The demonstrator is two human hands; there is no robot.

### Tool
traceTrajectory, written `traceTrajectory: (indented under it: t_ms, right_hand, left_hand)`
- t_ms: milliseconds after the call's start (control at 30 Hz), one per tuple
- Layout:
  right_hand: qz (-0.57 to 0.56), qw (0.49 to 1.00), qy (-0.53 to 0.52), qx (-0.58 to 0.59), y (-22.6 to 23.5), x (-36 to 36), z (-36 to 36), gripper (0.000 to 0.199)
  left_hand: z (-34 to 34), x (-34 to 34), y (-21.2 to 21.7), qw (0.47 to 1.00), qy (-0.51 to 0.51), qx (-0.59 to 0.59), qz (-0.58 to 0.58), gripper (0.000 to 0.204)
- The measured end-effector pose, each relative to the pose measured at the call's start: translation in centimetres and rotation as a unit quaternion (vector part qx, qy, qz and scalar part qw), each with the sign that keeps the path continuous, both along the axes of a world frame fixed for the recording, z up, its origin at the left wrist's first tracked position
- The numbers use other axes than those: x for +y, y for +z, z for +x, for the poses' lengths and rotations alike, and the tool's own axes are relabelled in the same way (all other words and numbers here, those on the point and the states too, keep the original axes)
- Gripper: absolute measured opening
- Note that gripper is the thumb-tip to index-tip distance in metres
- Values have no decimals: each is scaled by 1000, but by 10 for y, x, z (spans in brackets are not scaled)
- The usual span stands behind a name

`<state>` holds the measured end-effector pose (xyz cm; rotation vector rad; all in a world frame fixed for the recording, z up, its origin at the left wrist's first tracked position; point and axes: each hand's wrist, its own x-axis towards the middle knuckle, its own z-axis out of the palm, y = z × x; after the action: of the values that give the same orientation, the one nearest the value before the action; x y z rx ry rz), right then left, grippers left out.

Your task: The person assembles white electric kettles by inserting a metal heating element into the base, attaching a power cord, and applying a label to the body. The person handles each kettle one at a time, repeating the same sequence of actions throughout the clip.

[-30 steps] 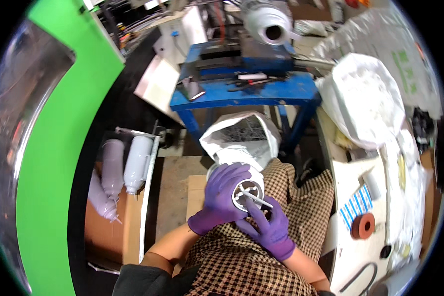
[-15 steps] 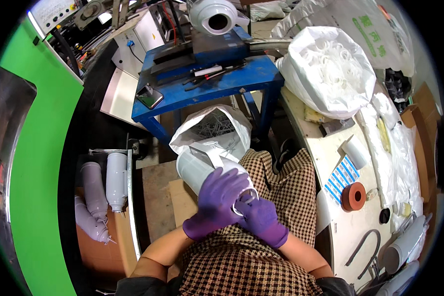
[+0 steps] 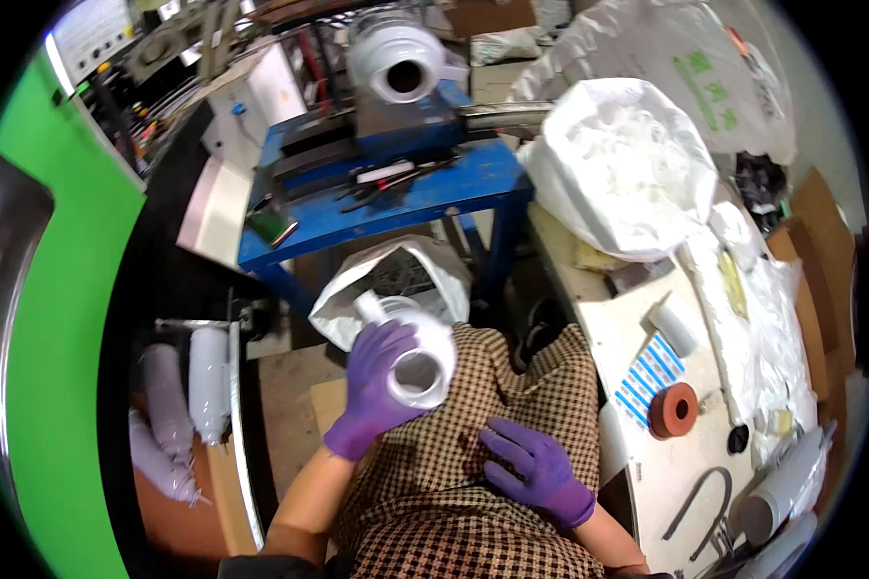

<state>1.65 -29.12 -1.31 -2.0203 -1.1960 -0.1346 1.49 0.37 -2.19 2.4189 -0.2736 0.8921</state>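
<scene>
My left hand [image 3: 372, 386], in a purple glove, grips a white flask body [image 3: 434, 338] with a side handle. The flask is tilted so that its round open mouth faces me, above my lap. My right hand [image 3: 539, 471], also gloved in purple, rests over the checked apron [image 3: 454, 502] on my lap, fingers apart and nothing in them. Just beyond the flask, a white sack [image 3: 333, 309] stands open with thin grey strips inside.
Ahead, a blue metal stand [image 3: 357, 217] carries another white flask body [image 3: 396, 68], a phone [image 3: 272, 222] and hand tools. On the right-hand bench [image 3: 589, 328] are a sack of white rings [image 3: 628, 164], a reddish-brown ring [image 3: 673, 410] and blue-striped labels [image 3: 650, 379]. Several white flask bodies [image 3: 209, 376] lie at left.
My right hand has let go of the flask's mouth and drawn back toward my lap, opening. My left hand has turned the flask so its mouth points at me. The view has shifted slightly.
</scene>
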Motion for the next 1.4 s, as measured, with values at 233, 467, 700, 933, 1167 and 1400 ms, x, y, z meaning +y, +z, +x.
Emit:
traceTrajectory:
  t_ms: [233, 467, 700, 933, 1167, 1400]
  right_hand:
    - [13, 924, -184, -336, 78, -52, 156, 34]
    - [-299, 828, -444, -169, 118, -43, 330, 41]
    - [-180, 895, -406, 37, 122, -77, 385, 36]
    - [-54, 875, -471, -97, 163, -92, 356, 39]
    - [113, 974, -5, 197, 38, 17, 129, 41]
    - [41, 995, -54, -69, -27, 71, 24, 16]
  left_hand:
    - [-49, 14, 10, 998, 51, 4, -22, 73]
    - [-48, 11, 1, 998, 39, 37, 31, 76]
    - [-44, 5, 4, 999, 22, 17, 30, 76]
    - [-44, 13, -3, 998, 59, 15, 19, 69]
    - [-47, 0, 15, 996, 53, 22, -68, 70]
    - [-64, 9, 19, 997, 52, 38, -30, 66]
